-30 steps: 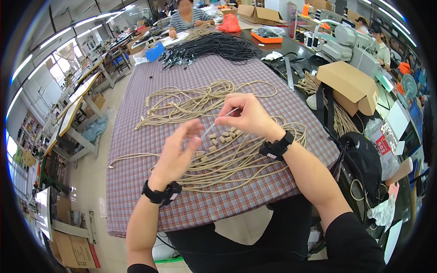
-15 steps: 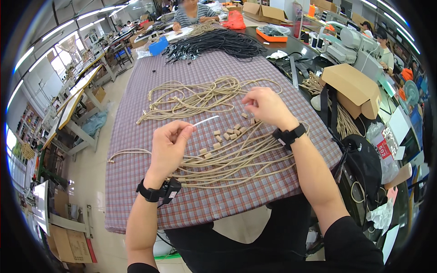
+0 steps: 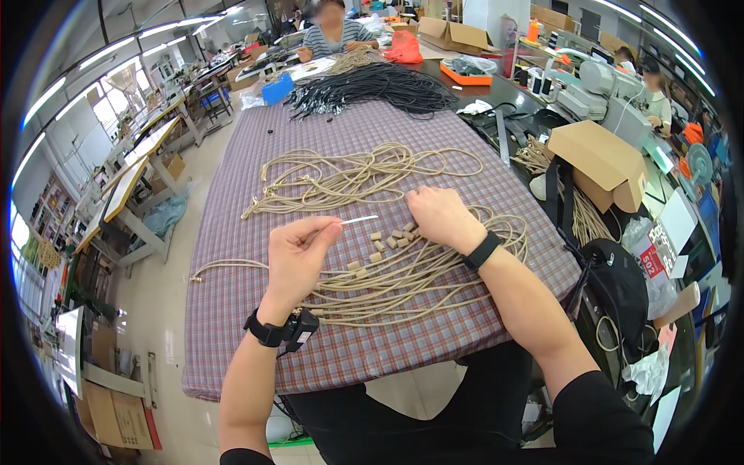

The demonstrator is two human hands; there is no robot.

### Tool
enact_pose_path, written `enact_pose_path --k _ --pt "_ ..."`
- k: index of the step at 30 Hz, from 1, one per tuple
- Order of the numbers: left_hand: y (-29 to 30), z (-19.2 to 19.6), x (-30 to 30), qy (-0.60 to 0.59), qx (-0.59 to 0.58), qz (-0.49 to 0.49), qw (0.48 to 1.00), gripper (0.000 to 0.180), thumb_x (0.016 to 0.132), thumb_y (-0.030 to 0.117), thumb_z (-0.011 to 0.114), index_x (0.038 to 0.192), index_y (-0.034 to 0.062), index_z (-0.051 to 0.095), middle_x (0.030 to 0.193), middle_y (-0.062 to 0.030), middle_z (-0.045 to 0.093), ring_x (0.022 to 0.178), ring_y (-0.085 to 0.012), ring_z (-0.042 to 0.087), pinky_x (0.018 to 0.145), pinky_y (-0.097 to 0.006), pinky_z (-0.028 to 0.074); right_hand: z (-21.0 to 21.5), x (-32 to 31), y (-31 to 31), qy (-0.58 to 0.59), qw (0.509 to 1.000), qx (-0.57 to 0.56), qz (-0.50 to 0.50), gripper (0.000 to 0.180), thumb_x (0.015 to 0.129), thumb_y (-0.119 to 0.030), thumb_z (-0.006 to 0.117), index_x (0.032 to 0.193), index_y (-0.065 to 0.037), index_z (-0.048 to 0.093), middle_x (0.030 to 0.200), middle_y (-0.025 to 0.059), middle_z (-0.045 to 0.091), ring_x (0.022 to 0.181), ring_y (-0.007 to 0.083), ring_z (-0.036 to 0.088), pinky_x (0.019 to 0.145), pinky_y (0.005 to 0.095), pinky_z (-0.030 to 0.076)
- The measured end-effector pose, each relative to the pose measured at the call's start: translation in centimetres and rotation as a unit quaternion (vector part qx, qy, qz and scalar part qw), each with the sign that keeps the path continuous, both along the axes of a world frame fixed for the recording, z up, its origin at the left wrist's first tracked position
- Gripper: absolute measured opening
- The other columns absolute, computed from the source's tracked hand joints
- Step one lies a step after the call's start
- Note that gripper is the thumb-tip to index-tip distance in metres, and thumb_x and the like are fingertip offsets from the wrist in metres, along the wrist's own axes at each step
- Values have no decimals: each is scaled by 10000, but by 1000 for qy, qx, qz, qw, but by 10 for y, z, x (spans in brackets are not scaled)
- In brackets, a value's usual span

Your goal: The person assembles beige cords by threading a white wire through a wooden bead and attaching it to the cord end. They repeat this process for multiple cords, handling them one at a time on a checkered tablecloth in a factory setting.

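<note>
Between thumb and forefinger, my left hand (image 3: 298, 252) pinches a thin white strip (image 3: 361, 219), whose free end points right. My right hand (image 3: 446, 221) is lowered at the far side of several small beige cylinders (image 3: 397, 237), its fingers curled downward; what is in its fingertips is hidden. Long beige cords (image 3: 403, 283) lie side by side beneath and between both hands. One cord reaches out to the left, with a metallic tip (image 3: 197, 278). Farther off, a loose bundle of beige cords (image 3: 349, 178) with metallic ends rests on the checked cloth (image 3: 232, 341).
Black cords (image 3: 372, 89) are heaped at the table's far end, where another person (image 3: 337, 35) sits. At the right stand an open cardboard box (image 3: 597, 159), a black bag (image 3: 616, 283) and sewing machines (image 3: 608, 81). A blue box (image 3: 277, 88) sits at the far left.
My right hand has come down and nearer, to the beige cylinders. My left hand has shifted slightly right, still pinching the white strip. The whole view has tilted a little.
</note>
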State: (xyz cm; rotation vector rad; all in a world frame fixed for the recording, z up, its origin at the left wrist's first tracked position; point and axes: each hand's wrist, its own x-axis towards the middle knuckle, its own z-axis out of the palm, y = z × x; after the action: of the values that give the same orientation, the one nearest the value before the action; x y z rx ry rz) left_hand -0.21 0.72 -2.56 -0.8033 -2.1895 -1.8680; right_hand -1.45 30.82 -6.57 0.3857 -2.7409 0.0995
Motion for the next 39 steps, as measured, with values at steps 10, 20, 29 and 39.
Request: enact_pose_path --k 10,20,29,39 --pt "1 2 0 -7 0 10 1000 136 1042 85 806 1102 -30 848 802 61 712 708 -8 536 637 -220 415 50 29 -26 -73 878 -397 259 77 1022 -12 722 1095 11 717 919 103 757 843 202 736 773 353 596" --pt "2 -2 2 0 -24 21 999 132 1045 95 800 1081 -23 847 738 87 637 667 -4 454 594 -235 341 52 33 -33 -172 827 -460 275 96 1045 34 682 1141 29 681 941 82 776 812 154 742 757 312 607" --pt "0 -7 0 37 -45 31 998 134 1040 94 800 1093 -19 850 698 76 620 644 -11 443 570 -249 327 47 34 -36 -103 841 -441 295 156 998 45 724 1152 18 711 921 97 764 826 190 752 768 342 603" --pt "2 -4 0 48 -27 47 997 141 1031 83 808 1110 -25 850 697 47 658 643 -18 476 575 -249 359 50 33 -34 -78 856 -421 290 161 993 46 738 1149 9 731 932 85 764 847 188 747 774 342 593"
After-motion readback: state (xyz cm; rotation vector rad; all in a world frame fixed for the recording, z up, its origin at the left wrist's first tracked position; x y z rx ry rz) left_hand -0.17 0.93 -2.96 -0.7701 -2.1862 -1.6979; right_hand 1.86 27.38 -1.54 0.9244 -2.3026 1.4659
